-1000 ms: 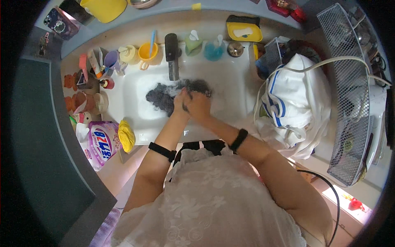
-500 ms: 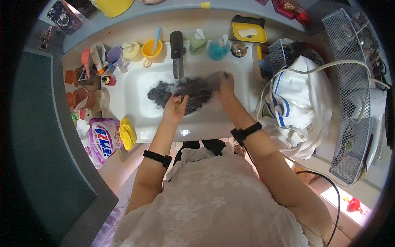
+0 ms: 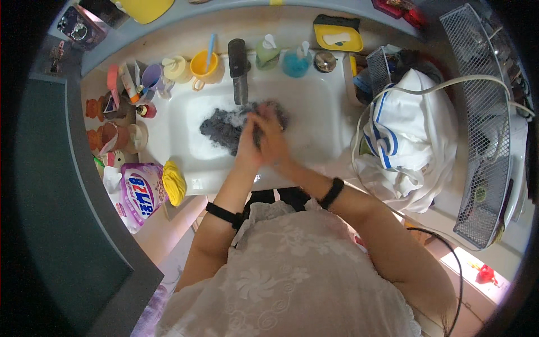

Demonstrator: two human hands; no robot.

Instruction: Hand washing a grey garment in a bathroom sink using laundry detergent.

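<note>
A wet dark grey cloth (image 3: 220, 130) lies bunched in the white sink (image 3: 325, 123), with white suds on it. My left hand (image 3: 249, 145) is closed on a fold of the cloth at its near right part. Pressed against it from the right is my right hand (image 3: 273, 139), slightly blurred, with cloth caught between the two palms. Most of the right hand's fingers are hidden or smeared. The dark faucet (image 3: 240, 73) stands just beyond the hands, its spout over the far edge of the cloth.
Along the sink's back edge stand a yellow mug (image 3: 203, 70), a green pump bottle (image 3: 268, 54) and a blue pump bottle (image 3: 296, 63). A purple detergent bag (image 3: 140, 194) and yellow cloth (image 3: 174, 184) sit left. White fabric (image 3: 415, 135) and a wire basket (image 3: 483, 140) are on the right.
My right hand has moved left and nearer, from the cloth's stretched right end to my left hand. The cloth's right part is now gathered between both hands.
</note>
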